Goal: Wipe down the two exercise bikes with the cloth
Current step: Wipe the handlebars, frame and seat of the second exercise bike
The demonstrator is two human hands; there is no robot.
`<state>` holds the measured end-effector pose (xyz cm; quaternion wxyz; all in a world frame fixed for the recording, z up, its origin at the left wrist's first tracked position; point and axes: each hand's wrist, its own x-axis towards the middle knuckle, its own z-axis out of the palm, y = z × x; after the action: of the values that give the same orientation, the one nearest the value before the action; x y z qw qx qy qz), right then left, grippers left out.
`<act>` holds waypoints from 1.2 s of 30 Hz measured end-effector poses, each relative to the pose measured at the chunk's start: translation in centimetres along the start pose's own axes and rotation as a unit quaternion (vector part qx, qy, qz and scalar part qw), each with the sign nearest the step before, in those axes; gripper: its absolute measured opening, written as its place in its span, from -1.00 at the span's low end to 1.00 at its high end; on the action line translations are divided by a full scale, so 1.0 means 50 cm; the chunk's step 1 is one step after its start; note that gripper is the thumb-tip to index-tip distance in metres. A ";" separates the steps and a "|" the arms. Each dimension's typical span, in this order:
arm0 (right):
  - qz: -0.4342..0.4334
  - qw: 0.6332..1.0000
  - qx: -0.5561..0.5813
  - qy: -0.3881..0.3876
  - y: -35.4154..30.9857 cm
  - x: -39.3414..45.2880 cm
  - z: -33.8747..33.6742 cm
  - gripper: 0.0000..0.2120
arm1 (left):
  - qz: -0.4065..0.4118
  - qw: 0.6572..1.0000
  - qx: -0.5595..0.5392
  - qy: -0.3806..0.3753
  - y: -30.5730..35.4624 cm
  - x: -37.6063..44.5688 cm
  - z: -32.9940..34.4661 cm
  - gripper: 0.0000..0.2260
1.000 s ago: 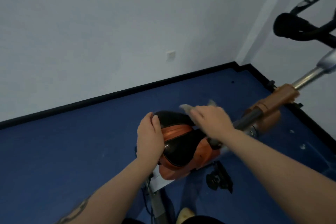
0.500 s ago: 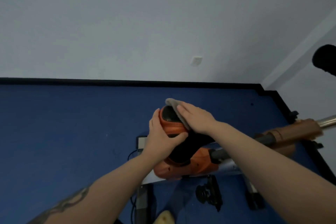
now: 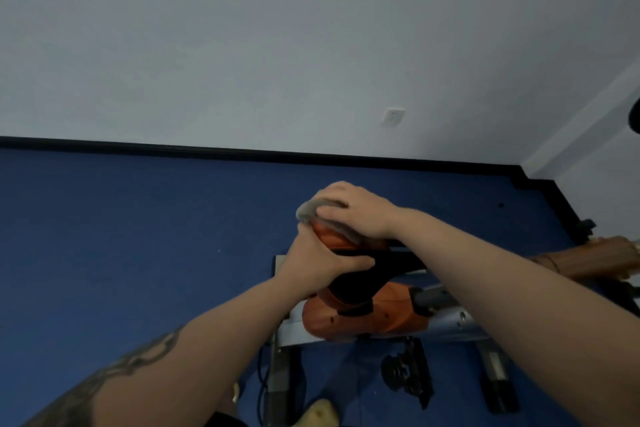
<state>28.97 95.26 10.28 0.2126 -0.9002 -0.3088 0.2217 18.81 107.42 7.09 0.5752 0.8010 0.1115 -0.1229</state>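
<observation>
An orange and black exercise bike (image 3: 367, 319) stands below me on the blue floor. Its saddle (image 3: 360, 274) is black with an orange rear part. My left hand (image 3: 322, 260) grips the saddle's left side. My right hand (image 3: 353, 208) presses a grey cloth (image 3: 311, 211) flat on the saddle's far end; the cloth pokes out to the left of my fingers. The orange frame tube (image 3: 595, 256) runs off to the right. Only a dark tip of the handlebar (image 3: 635, 120) shows at the right edge.
A grey wall with a black skirting board (image 3: 207, 151) lies just beyond the bike, with a wall socket (image 3: 393, 117) above. A black pedal (image 3: 408, 374) and the grey base legs (image 3: 280, 378) sit low near my feet. The room corner is at the right.
My right hand has slid the cloth along the saddle toward its far end. My left hand has shifted its grip on the saddle's side. The view has swung left and levelled.
</observation>
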 end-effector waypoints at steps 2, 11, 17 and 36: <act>0.079 0.996 0.030 -0.027 -0.013 0.035 -0.021 -0.72 | -0.055 0.998 0.023 0.007 0.003 -0.005 -0.002 0.00; 0.016 0.999 0.022 -0.021 0.002 0.054 -0.011 -0.59 | -0.045 0.998 0.038 -0.001 -0.007 -0.010 0.002 -0.25; -0.149 0.968 -0.169 0.115 0.015 0.003 0.055 -0.69 | -0.033 0.999 0.031 0.005 -0.010 -0.006 0.006 -0.25; 0.164 0.979 -0.098 0.072 0.052 -0.083 0.018 -0.66 | 0.073 0.970 0.231 0.020 0.019 -0.020 -0.021 0.19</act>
<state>26.73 90.90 9.32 0.1060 -0.9686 -0.1606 0.1572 18.23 108.08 8.61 0.3798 0.9204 0.0328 -0.0866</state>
